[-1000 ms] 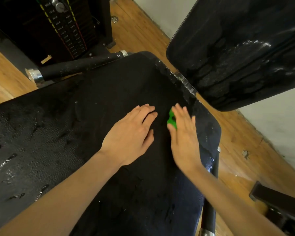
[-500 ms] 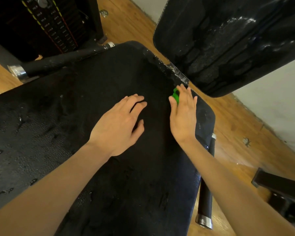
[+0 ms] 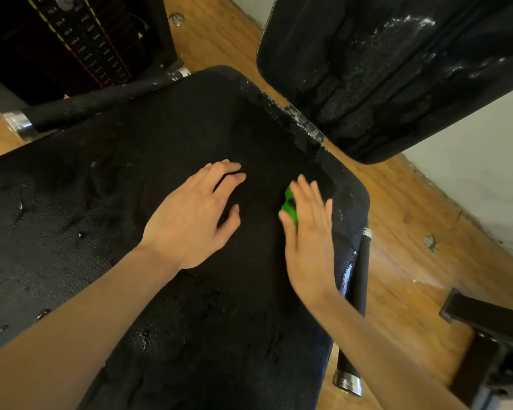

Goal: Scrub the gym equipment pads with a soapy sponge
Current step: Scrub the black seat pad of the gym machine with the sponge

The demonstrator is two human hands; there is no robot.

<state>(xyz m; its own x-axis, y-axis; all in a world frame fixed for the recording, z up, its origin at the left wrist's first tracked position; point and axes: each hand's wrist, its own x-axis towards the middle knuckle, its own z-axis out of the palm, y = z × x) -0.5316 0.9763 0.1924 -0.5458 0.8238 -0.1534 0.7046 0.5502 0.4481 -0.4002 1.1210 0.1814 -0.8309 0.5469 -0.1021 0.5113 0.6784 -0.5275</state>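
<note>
Green sponge (image 3: 289, 206) is pressed flat under the straight-fingered right hand (image 3: 308, 229) near the wet seat pad (image 3: 101, 187) edge, left hand (image 3: 194, 216) spread flat, empty; slip off the slick corner is risked.

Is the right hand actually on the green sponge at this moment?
Touching. The head view shows the right hand laid flat over the green sponge, straight fingers covering most of it against the seat pad.
</note>
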